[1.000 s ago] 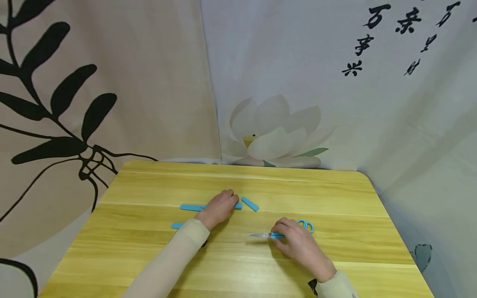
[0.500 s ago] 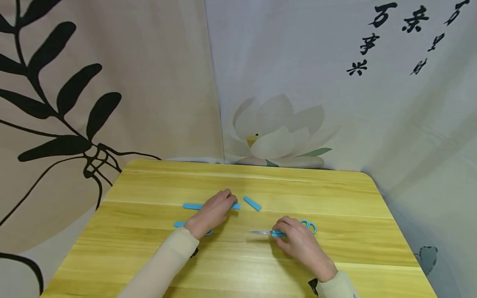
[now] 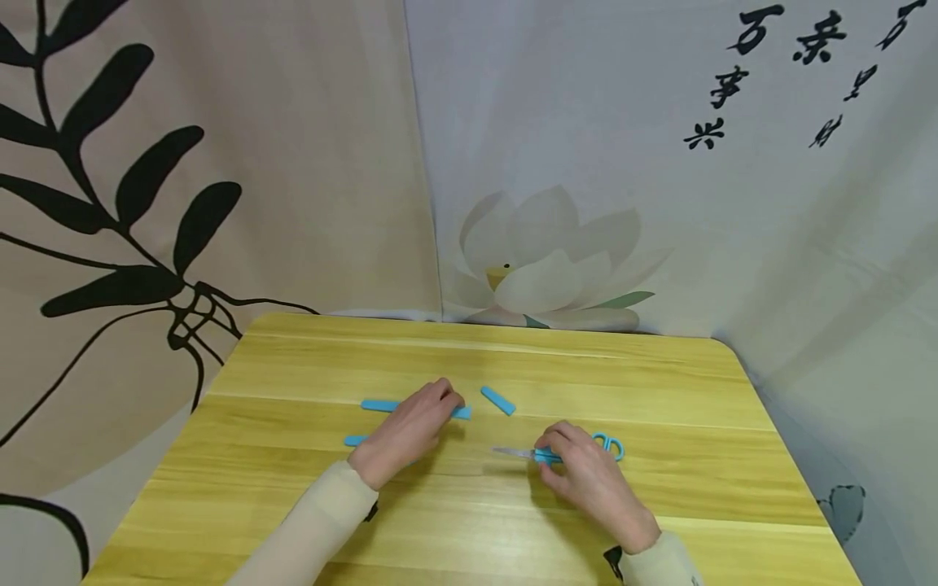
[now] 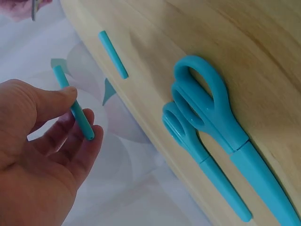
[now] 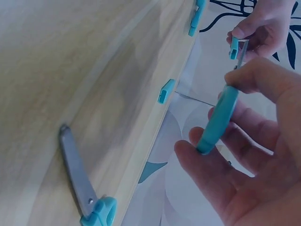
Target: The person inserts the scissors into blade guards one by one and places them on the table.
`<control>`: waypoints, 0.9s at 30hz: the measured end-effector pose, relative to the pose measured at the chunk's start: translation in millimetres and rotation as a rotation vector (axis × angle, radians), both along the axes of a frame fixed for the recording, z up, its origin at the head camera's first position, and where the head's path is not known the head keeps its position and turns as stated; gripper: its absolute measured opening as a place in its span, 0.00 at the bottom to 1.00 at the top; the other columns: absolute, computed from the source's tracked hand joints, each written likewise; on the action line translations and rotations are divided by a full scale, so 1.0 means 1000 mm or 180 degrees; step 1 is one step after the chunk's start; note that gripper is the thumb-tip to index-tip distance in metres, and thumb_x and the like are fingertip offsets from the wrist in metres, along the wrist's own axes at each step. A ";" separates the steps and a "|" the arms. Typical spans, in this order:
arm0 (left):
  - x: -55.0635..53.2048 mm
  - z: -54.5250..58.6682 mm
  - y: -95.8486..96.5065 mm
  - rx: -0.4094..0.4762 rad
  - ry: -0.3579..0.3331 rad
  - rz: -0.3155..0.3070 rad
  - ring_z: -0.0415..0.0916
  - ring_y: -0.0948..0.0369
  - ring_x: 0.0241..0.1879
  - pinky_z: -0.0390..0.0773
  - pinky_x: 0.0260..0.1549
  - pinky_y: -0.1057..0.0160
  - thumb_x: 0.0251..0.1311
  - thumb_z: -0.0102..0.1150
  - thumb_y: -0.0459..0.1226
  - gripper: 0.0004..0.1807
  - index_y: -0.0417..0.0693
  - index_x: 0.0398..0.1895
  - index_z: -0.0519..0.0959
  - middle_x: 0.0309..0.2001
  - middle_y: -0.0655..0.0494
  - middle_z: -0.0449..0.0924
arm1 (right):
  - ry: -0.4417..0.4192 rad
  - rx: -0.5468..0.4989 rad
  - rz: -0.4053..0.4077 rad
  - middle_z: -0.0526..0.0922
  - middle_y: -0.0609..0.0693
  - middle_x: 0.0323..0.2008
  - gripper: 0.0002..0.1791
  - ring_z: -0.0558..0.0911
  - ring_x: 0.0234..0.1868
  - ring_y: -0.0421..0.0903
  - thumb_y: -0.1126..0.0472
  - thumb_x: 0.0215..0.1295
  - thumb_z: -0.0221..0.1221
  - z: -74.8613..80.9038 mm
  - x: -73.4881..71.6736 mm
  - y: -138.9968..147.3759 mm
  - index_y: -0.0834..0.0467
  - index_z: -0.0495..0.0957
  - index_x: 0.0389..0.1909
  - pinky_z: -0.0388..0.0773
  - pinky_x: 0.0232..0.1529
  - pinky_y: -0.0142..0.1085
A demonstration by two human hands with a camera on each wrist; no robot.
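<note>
My left hand (image 4: 51,132) pinches a loose blue scissors sheath (image 4: 75,102) between thumb and fingers, raised above the table in the left wrist view. My right hand (image 5: 263,122) grips a pair of scissors (image 5: 221,115) by its blue handle. Their bare blade (image 3: 513,452) points left toward the sheath, with a gap between the two in the head view. Below the right hand, another pair of unsheathed scissors (image 5: 77,165) lies on the wood. Its blue finger loops (image 3: 608,445) show past the hand in the head view.
A second loose sheath (image 3: 498,400) lies on the table (image 3: 659,382) between the hands, toward the back. Beneath the left arm lie a larger sheathed pair of scissors (image 4: 221,117) and a smaller sheathed pair (image 4: 202,162). A printed curtain (image 3: 330,163) hangs behind the far edge.
My left hand has drawn slightly left and nearer to me, carrying the sheath with it. The right hand stays almost in place with its scissors. The head view has shifted a little.
</note>
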State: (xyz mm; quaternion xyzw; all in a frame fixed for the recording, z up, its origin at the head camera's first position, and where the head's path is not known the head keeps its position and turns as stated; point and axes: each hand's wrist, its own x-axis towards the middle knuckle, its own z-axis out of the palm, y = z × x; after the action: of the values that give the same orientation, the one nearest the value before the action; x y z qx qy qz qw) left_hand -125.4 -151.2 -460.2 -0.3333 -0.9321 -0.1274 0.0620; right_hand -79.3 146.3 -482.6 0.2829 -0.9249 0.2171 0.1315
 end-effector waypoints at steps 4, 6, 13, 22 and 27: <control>0.005 0.002 0.001 0.0024 0.0043 -0.0039 0.75 0.58 0.42 0.81 0.42 0.64 0.65 0.66 0.25 0.13 0.44 0.50 0.82 0.46 0.56 0.76 | 0.0010 -0.0013 -0.0005 0.83 0.46 0.43 0.14 0.84 0.41 0.44 0.66 0.50 0.76 0.002 -0.001 -0.002 0.55 0.83 0.36 0.83 0.37 0.37; 0.007 0.003 0.002 0.0008 0.0081 -0.0057 0.75 0.58 0.43 0.81 0.43 0.64 0.66 0.66 0.26 0.12 0.44 0.50 0.82 0.46 0.57 0.76 | -0.0008 -0.0028 -0.0022 0.83 0.46 0.44 0.14 0.84 0.42 0.44 0.67 0.50 0.76 0.003 -0.001 -0.003 0.55 0.83 0.36 0.83 0.36 0.36; 0.014 0.004 0.002 -0.0057 0.0173 -0.0012 0.76 0.58 0.44 0.81 0.46 0.63 0.69 0.64 0.28 0.11 0.44 0.51 0.83 0.47 0.57 0.80 | -0.0048 -0.0151 -0.0086 0.84 0.45 0.43 0.15 0.84 0.39 0.42 0.68 0.50 0.75 0.006 -0.002 -0.007 0.54 0.82 0.37 0.78 0.29 0.30; 0.021 0.004 -0.001 0.0074 0.0180 0.0041 0.75 0.59 0.44 0.80 0.47 0.62 0.70 0.64 0.30 0.10 0.46 0.52 0.82 0.46 0.58 0.80 | 0.0118 -0.0246 -0.0097 0.84 0.45 0.39 0.16 0.81 0.33 0.40 0.68 0.49 0.77 0.008 -0.006 -0.012 0.55 0.83 0.37 0.75 0.26 0.27; 0.024 0.004 -0.001 0.0151 0.0202 0.0046 0.76 0.59 0.45 0.80 0.47 0.61 0.70 0.64 0.29 0.11 0.46 0.52 0.82 0.47 0.58 0.80 | 0.0226 -0.0231 -0.0095 0.84 0.45 0.38 0.16 0.81 0.33 0.42 0.68 0.48 0.77 0.010 -0.008 -0.015 0.55 0.83 0.37 0.75 0.25 0.27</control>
State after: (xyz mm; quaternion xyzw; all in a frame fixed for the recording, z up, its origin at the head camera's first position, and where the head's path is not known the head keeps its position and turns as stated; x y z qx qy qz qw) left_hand -101.3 -152.2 -455.9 -0.3288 -0.9288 -0.1385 0.1004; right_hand -87.3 130.8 -473.0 0.2716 -0.9154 0.2383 0.1776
